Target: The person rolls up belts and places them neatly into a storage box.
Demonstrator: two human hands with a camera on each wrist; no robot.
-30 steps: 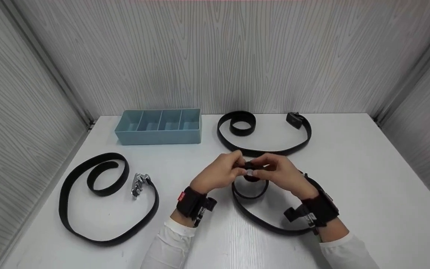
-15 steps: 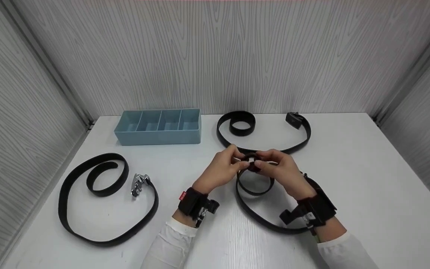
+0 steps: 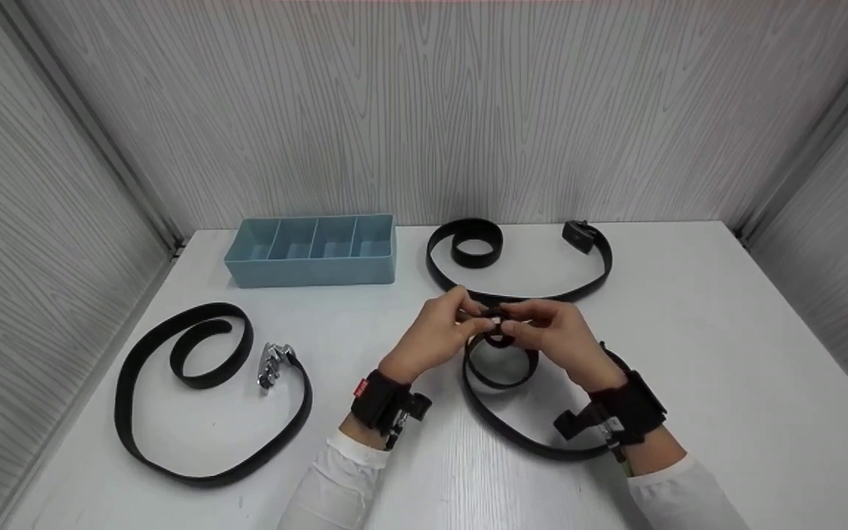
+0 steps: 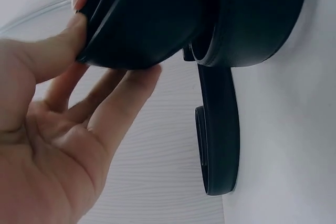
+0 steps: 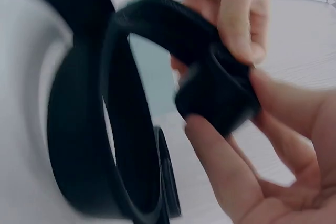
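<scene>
The left hand (image 3: 435, 335) and right hand (image 3: 562, 344) pinch 1 belt (image 3: 542, 448) by its coiled end above the worktop (image 3: 424, 471), most seemingly not yet rolled, the silver-buckled belt (image 3: 125, 383) and back belt (image 3: 477, 260) untouched.

Left hand's grip (image 3: 433, 336) slightly higher in head view than one second ago, right hand's grip (image 3: 562, 340) lower than half-second ago (coiled belt end (image 3: 499, 341) likewise)
</scene>
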